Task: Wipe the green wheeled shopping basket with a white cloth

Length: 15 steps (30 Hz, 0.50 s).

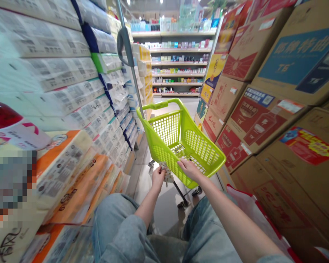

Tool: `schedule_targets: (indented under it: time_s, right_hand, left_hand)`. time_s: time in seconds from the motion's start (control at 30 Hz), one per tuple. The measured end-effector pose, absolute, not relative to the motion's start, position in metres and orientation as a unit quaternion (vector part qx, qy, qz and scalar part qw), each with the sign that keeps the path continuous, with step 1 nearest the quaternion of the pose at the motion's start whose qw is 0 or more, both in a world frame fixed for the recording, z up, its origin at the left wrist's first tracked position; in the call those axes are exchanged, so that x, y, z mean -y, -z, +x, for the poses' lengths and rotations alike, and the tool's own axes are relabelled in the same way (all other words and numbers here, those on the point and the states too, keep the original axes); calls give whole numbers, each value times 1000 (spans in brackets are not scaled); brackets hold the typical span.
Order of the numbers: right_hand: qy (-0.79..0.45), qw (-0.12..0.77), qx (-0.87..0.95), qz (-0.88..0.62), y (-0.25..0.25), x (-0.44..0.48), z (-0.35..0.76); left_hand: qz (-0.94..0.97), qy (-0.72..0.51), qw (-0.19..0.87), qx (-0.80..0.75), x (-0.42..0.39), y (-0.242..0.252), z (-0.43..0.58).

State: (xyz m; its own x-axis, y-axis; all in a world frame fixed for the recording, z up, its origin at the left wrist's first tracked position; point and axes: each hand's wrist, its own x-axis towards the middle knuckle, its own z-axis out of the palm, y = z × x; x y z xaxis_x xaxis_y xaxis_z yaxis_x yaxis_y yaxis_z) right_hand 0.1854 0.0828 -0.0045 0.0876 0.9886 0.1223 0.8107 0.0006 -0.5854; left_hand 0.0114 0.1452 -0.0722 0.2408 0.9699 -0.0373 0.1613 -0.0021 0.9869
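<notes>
A lime-green plastic shopping basket on wheels [181, 142] stands in the aisle right in front of me, its handle on the far side. My left hand [158, 176] is closed on a small patterned cloth [167, 174] pressed against the basket's near outer wall. My right hand [189, 168] rests on the basket's near rim, fingers curled over the edge. My knees in grey-blue trousers [120, 226] show below, low to the floor.
Stacked tissue packs [71, 98] wall the left side. Cardboard boxes [263, 109] are piled high on the right, with a red-and-white bag [252, 208] at their foot. A metal pole [128, 54] rises at the left. Product shelves [178, 62] close the aisle's far end.
</notes>
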Motion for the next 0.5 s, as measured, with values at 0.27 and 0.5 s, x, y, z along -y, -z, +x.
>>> schedule_targets:
  time_s: [0.27, 0.5]
  right_hand:
    - [-166, 221, 676, -683, -5, -55, 187]
    - [-164, 189, 694, -675, -11, -49, 188]
  left_hand:
    - [576, -436, 489, -489, -168, 57, 38]
    - [561, -438, 475, -518, -167, 55, 35]
